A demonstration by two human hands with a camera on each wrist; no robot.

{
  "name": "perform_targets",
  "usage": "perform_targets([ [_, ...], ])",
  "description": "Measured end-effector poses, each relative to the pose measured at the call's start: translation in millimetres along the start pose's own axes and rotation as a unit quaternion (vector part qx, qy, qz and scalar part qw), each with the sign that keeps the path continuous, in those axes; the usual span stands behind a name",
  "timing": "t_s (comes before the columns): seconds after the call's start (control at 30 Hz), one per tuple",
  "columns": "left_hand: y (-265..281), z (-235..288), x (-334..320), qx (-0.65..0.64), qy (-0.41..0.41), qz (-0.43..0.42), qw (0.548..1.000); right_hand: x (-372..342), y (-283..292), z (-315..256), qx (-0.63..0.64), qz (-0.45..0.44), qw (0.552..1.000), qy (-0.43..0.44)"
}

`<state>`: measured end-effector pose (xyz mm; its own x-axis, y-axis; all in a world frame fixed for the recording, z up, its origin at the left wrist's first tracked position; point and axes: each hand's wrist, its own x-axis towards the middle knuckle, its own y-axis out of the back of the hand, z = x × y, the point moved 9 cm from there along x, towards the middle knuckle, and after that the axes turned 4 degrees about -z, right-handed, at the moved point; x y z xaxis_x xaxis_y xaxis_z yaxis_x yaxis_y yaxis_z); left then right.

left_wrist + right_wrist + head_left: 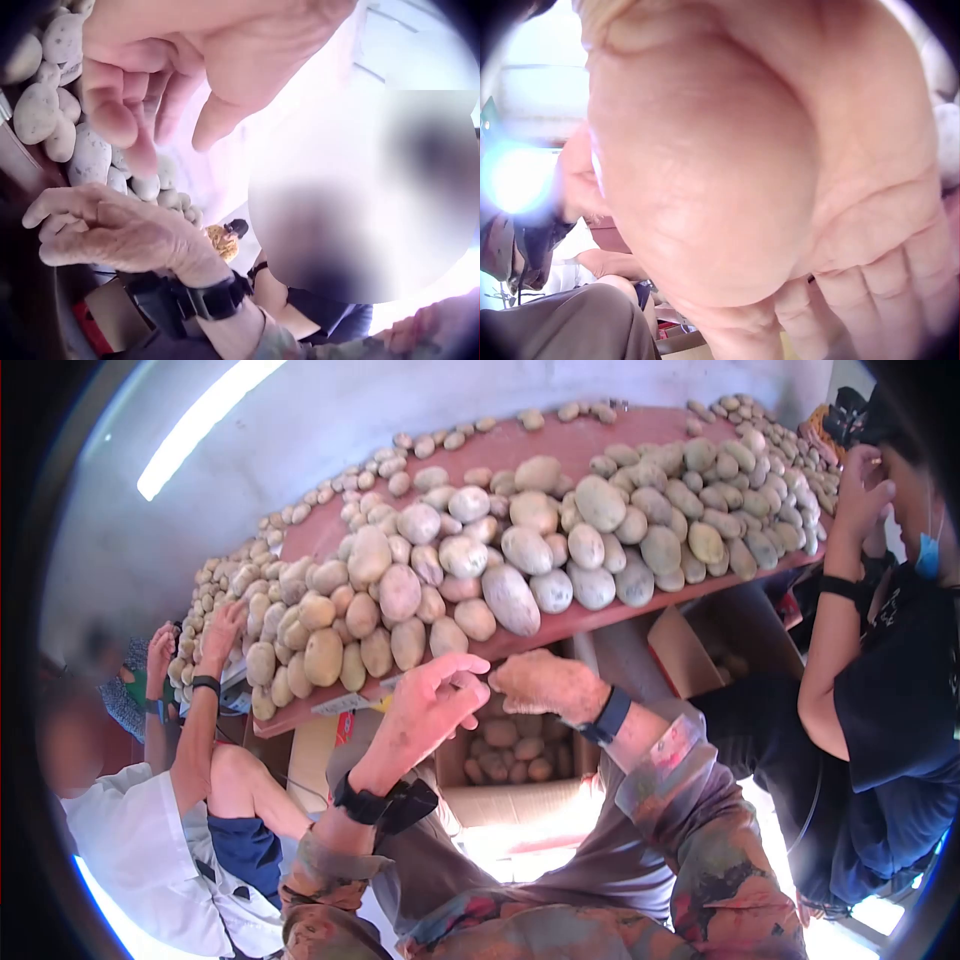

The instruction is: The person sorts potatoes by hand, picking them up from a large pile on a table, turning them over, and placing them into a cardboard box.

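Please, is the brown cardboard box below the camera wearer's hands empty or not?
Not empty: the brown cardboard box stands open, and light-brown, rounded potatoes are visible inside. How deep they lie, I cannot tell.

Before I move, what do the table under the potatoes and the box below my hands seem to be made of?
Table: probably painted wood or laminate; its flat reddish-brown surface looks smooth, but which one stays unclear.
Box: likely cardboard, matte and uncoated, judging by its plain tan, thin-looking sides.
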<state>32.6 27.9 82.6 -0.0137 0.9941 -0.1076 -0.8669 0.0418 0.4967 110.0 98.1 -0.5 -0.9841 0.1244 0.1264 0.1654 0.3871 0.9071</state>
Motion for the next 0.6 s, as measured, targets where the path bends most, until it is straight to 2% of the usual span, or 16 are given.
perform_targets([
  [0.03,3.2,-4.5,8.4,-0.116,0.017,0.004,0.993,3.8,-6.1,3.0,-0.004,-0.001,1.0,0.006],
  [0.1,9.4,-14.9,22.6,-0.162,-0.006,0.028,0.986,13.0,-26.1,15.4,0.002,-0.07,0.997,-0.042],
  [0.2,7.4,-56.2,41.5,-0.297,-0.008,0.046,0.954,14.7,-9.4,2.7,0.013,-0.086,0.993,-0.077],
  [0.23,9.6,-66.7,43.1,-0.315,-0.006,0.064,0.947,17.2,-6.1,0.2,0.0,-0.107,0.99,-0.09],
  [0.3,21.0,-79.4,42.7,-0.334,-0.021,0.096,0.938,22.9,2.2,-2.5,0.027,-0.084,0.993,-0.075],
  [0.4,47.4,-92.1,38.7,-0.37,-0.048,0.153,0.915,34.5,9.7,-7.0,0.024,-0.1,0.993,-0.065],
  [0.57,90.8,-96.9,32.2,-0.363,-0.057,0.208,0.906,53.3,0.3,-15.7,0.037,-0.097,0.994,-0.044],
  [0.6,92.0,-94.7,31.7,-0.337,-0.051,0.193,0.92,57.4,0.1,-19.5,0.041,-0.081,0.995,-0.029],
])
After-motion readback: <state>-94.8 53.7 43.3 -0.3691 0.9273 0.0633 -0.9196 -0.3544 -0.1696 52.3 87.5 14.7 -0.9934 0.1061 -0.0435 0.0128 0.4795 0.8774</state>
